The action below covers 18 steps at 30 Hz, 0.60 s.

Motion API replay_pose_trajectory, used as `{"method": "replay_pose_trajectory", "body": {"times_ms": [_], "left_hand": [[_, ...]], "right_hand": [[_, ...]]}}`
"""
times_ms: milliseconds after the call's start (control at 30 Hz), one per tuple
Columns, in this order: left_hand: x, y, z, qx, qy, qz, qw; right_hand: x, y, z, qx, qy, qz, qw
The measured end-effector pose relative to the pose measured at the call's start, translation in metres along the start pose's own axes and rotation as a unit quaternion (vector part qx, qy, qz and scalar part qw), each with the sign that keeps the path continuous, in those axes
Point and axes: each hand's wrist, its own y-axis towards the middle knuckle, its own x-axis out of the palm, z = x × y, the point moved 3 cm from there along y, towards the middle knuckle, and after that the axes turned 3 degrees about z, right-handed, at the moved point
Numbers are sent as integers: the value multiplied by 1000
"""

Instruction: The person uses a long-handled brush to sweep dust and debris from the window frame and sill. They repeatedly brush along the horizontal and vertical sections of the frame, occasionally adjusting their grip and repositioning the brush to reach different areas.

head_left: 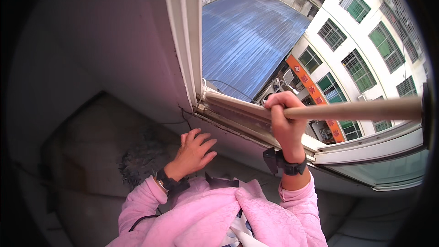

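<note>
My right hand (287,120) grips one end of a round wooden pole (356,109) above the window sill. The pole runs to the right, and its far end is cut off by the dark rim of the picture. My left hand (192,151) hangs in front of the wall below the sill, fingers spread, with nothing in it. Beneath both hands, the window track (236,118) slants from the left frame towards the lower right. A black strap device (295,166) sits on my right wrist, another on my left.
A white window frame (187,41) rises at the left of the opening. To the right is a sliding sash (377,164) with glass. Thin wires (187,118) hang at the sill's left corner. Shredded dark debris (137,163) lies on the floor. Outside, a blue metal roof (250,37) lies below.
</note>
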Motion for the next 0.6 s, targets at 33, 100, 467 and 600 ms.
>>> {"method": "replay_pose_trajectory", "body": {"times_ms": [33,100,467,600], "left_hand": [[0,-7,-5,-16,-11,10,1000],[1,-19,-15,-42,-31,25,998],[-4,-49,-62,-69,-50,43,995],[-11,-51,-69,-54,-70,54,995]], "right_hand": [[16,4,4,-1,-21,-4,1000],[29,12,7,29,-38,-9,999],[18,0,-22,4,-74,51,996],[27,-1,-20,38,-155,16,987]]}}
